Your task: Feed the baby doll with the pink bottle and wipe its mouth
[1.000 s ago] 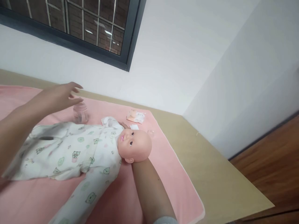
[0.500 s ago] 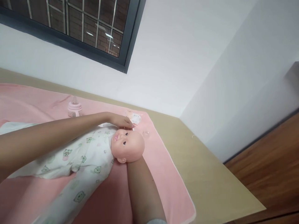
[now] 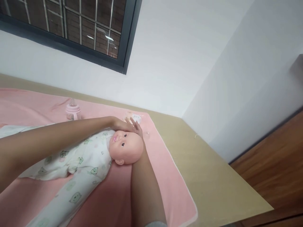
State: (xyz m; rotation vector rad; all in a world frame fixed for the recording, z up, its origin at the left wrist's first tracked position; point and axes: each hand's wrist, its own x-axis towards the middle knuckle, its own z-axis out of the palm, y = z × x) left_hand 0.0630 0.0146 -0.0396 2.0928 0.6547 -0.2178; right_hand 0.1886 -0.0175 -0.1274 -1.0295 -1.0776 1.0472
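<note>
On the far side of the doll's head, my left hand (image 3: pixel 123 125) reaches in from the left and meets my right hand (image 3: pixel 138 128). A few right fingers show raised and a little apart; whether either hand pinches anything I cannot tell, since they overlap. The doll (image 3: pixel 101 159) lies on its back just nearer than both hands, its head (image 3: pixel 127 147) resting over my right forearm, my left forearm crossing its patterned suit. Just beyond my fingers sits a small packet (image 3: pixel 136 118), partly hidden; a small clear object (image 3: pixel 146 135) lies just to the right. A pink bottle (image 3: pixel 73 112) stands far left. I see a pink cloth (image 3: pixel 165 170) under everything, a tan tabletop (image 3: pixel 203 170), a white wall (image 3: pixel 170 63), a barred window (image 3: pixel 80 25) far left, and brown wood (image 3: pixel 279 157) at right.
</note>
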